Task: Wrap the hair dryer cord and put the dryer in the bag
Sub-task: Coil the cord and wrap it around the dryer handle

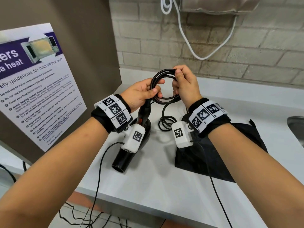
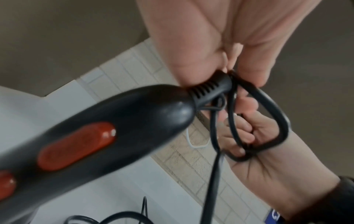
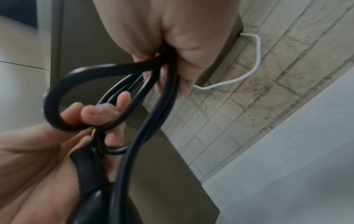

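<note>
A black hair dryer [image 1: 130,150] with red switches [image 2: 76,145] hangs nozzle-down just above the white counter [image 1: 156,186]. My left hand [image 1: 143,92] grips the top of its handle together with the left side of a coil of black cord [image 1: 164,76]. My right hand [image 1: 184,84] pinches the right side of that coil [image 3: 107,72]. The rest of the cord [image 1: 166,122] trails down in loose loops onto the counter. A flat black bag [image 1: 218,155] lies on the counter under my right wrist.
A microwave safety poster [image 1: 37,83] hangs on the brown panel at left. On the brick wall behind, a white cable [image 1: 197,51] droops from a grey unit [image 1: 218,5]. A steel sink rim [image 1: 296,125] shows at right. Thin black wires run off the counter's front edge.
</note>
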Demonstrator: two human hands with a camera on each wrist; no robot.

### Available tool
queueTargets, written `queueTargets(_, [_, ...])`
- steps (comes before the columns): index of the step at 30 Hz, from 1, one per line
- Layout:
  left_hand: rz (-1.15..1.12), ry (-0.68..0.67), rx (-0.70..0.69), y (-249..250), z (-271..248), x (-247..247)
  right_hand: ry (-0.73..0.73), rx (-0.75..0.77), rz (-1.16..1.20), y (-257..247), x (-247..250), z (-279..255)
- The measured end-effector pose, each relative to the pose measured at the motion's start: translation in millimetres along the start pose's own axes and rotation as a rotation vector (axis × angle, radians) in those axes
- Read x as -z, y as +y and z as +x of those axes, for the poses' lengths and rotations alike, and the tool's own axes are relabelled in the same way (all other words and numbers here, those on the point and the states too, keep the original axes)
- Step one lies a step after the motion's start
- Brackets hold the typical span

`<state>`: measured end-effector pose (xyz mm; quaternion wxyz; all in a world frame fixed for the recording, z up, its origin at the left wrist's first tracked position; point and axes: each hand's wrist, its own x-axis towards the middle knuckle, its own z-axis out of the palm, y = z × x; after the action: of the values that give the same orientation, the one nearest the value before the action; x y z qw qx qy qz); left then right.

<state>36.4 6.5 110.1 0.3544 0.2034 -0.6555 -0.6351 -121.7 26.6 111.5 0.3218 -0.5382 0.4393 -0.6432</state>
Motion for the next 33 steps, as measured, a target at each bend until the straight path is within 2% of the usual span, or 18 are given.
queueTargets(5, [0.045, 0.214, -0.022, -6, 11, -13, -0.054, 0.010, -0.061, 1, 6, -4])
queueTargets(8, [0.104, 0.241, -0.041, -8, 15, -13, -0.072, -0.001, -0.116, 3, 24, -5])
queueTargets(11, [0.165, 0.263, -0.047, -7, 17, -9, 0.076, -0.130, -0.209, 16, 58, -2])
queueTargets(14, [0.241, 0.315, -0.051, -7, 18, -12, 0.198, -0.288, -0.525, 43, 96, -1])
queueTargets(17, [0.279, 0.332, -0.055, -6, 21, -17, 0.140, -0.473, -0.902, 73, 127, -8])
queueTargets(20, [0.337, 0.346, -0.049, -6, 24, -22, 0.075, -0.600, -1.072, 96, 145, -15])
queueTargets(23, [0.379, 0.352, -0.040, -7, 28, -27, 0.026, -0.670, -1.161, 109, 155, -17])
queueTargets(27, [0.383, 0.361, -0.021, -7, 34, -28, -0.102, -0.668, -1.251, 123, 159, -12])
queueTargets(33, [0.372, 0.402, 0.017, -1, 43, -23, -0.125, -0.713, -1.257, 146, 164, -1])
